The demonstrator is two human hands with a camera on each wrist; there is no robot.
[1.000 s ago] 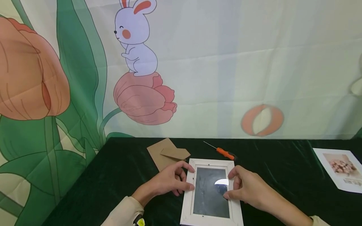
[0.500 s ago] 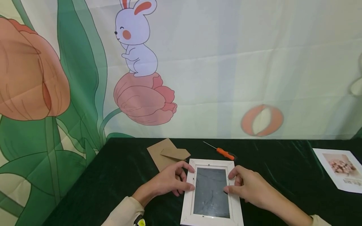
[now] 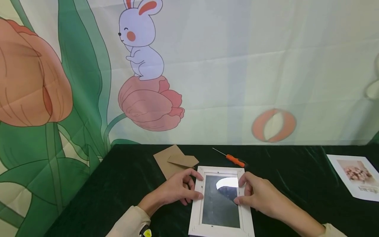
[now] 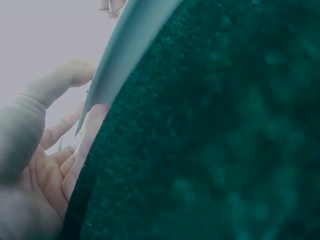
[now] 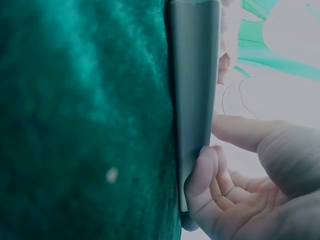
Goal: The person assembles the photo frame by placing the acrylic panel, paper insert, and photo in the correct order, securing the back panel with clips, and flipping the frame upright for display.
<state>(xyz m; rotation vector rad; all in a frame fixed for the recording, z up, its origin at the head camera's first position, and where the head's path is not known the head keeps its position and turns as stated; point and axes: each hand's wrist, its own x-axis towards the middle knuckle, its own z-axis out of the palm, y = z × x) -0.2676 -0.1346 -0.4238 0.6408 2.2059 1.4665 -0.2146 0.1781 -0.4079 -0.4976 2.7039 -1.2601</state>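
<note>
A white picture frame (image 3: 246,215) lies on the dark green cloth (image 3: 284,184), its inner ledge facing up. Within it is a glossy clear pane (image 3: 219,210) over a dark ground, with a bright reflection at its upper right. My left hand (image 3: 179,187) holds the frame's left side, thumb and index finger on the border. My right hand (image 3: 262,197) grips the right side, thumb tip at the pane's edge. In the right wrist view, curled fingers (image 5: 202,175) press against the frame's side wall (image 5: 195,75). The left wrist view shows the left thumb (image 4: 65,80) against the frame's edge.
Behind the left hand lie brown cardboard pieces (image 3: 167,161). An orange-handled screwdriver (image 3: 235,160) rests beyond the frame. A white print with pink flowers (image 3: 355,177) lies far right. A patterned curtain (image 3: 207,82) hangs behind the table.
The bright reflection on the pane vanished half a second ago and is back now, larger than before. Both hands and the frame stay in nearly the same place.
</note>
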